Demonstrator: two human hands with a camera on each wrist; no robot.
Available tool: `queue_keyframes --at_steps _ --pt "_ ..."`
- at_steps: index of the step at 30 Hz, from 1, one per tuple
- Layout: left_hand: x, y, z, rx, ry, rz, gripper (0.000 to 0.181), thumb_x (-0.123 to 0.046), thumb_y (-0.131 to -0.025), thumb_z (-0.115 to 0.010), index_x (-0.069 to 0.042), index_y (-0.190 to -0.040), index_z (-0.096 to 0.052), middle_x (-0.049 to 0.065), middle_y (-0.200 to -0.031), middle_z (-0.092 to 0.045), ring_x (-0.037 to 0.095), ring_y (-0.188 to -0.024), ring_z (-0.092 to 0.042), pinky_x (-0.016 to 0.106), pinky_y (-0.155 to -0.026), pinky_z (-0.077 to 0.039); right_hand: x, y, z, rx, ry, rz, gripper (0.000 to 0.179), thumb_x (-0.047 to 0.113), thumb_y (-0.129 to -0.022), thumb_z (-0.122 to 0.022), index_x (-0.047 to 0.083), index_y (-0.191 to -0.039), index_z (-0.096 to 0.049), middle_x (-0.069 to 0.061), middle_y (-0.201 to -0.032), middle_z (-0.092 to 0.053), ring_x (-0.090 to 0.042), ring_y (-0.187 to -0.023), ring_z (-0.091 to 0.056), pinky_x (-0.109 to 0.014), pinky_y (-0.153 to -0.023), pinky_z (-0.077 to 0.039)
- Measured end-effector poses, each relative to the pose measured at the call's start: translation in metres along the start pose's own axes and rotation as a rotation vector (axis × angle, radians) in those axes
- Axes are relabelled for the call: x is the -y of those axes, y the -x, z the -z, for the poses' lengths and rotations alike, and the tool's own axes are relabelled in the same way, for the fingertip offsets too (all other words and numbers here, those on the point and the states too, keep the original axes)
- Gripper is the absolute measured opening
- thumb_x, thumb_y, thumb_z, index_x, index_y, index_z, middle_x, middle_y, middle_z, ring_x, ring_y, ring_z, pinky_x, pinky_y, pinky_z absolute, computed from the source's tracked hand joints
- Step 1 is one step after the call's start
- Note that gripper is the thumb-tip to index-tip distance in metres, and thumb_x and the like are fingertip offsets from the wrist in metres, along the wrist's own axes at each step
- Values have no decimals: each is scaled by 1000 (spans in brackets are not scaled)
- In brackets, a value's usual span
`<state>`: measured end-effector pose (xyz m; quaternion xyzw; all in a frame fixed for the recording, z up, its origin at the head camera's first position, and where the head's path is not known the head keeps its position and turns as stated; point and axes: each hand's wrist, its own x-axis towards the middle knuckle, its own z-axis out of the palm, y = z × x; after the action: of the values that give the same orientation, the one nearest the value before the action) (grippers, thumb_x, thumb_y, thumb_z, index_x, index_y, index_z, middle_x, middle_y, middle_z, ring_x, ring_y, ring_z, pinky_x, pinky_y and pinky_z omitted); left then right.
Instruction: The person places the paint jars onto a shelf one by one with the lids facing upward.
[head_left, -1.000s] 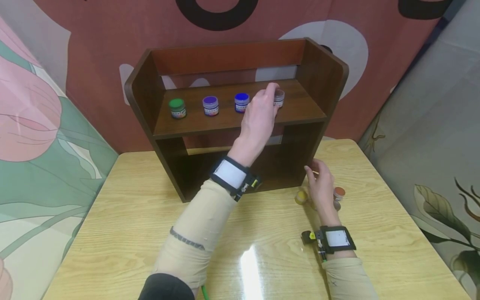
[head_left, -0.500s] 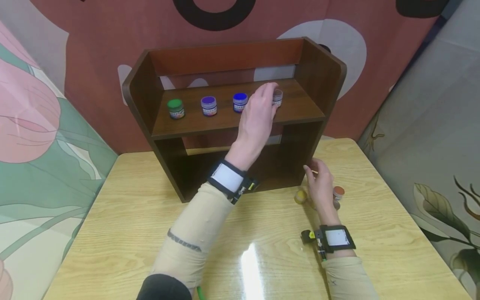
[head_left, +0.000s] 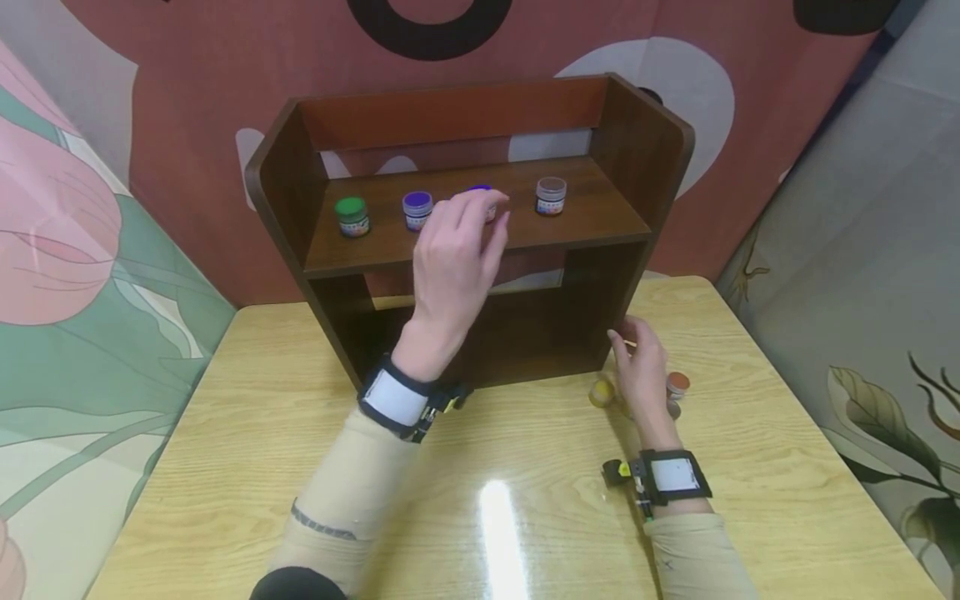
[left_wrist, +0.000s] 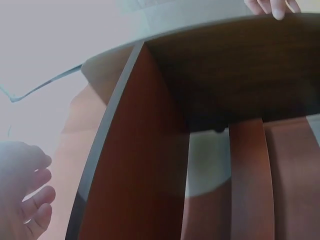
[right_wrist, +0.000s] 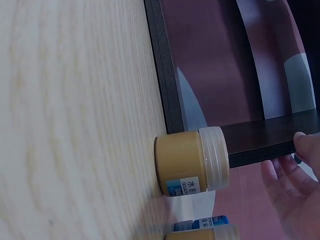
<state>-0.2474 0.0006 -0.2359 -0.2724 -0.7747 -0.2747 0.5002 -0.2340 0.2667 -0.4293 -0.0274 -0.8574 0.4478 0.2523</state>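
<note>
Left hand [head_left: 453, 262], loose and empty, hovers before four jars [head_left: 551, 200] on one shelf unit [head_left: 647, 154] the right hand [head_left: 643, 375] grips.

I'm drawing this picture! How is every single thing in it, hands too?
Shelf: upright on table.
Left hand: holding nothing.
Right hand: gripping the shelf's side edge.
Green jar: upright, lid on.
Purple jar: upright, lid on.
Blue jar: upright, partly hidden.
Dark jar: upright, lid on.
Yellow jar: upright, lid on.
Second yellow jar: mostly cut off.
Orange jar: upright, partly hidden.
Grey jar: too hidden to tell.
</note>
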Motion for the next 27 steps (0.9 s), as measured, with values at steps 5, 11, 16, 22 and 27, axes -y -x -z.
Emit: queue_keyframes --at_steps 5,11,16,22,27 --pt "18 20 22 -97 -35 24 18 -10 -93 -74 0 -108 -71 13 -107 -73 30 -93 -67 37 -83 -55 0 -1 -1 7 -1 1 28 10 -103 -60 -4 -127 -59 -22 -120 -64 -36 -112 -62 -49 -94 -54" --pt "37 48 46 -168 -60 73 21 -11 -93 -74 0 -110 -69 13 -107 -72 33 -93 -64 42 -79 -52 -1 -1 1 10 1 6 29 11 -104 -59 -5 -127 -58 -23 -121 -64 -37 -113 -61 -50 -95 -53" --pt "51 69 62 -233 -85 137 37 -15 -90 -76 -2 -121 -60 16 -115 -64 35 -104 -57 44 -86 -45 -3 -2 3 8 1 13 29 10 -103 -60 -6 -127 -59 -23 -120 -64 -38 -112 -62 -50 -95 -53" --pt "76 94 75 -372 -104 265 66 -26 -83 -81 -4 -135 -48 10 -136 -49 28 -128 -42 43 -99 -39 -2 -2 2 7 -6 16 28 10 -103 -60 -6 -126 -59 -23 -120 -65 -37 -112 -62 -49 -94 -54" --pt "96 116 87 -305 -70 378 85 -25 -80 -84 1 -145 -35 7 -151 -36 25 -138 -32 44 -110 -34 -1 -3 2 10 -7 15 28 10 -103 -60 -6 -126 -59 -23 -120 -64 -37 -112 -62 -49 -94 -54"
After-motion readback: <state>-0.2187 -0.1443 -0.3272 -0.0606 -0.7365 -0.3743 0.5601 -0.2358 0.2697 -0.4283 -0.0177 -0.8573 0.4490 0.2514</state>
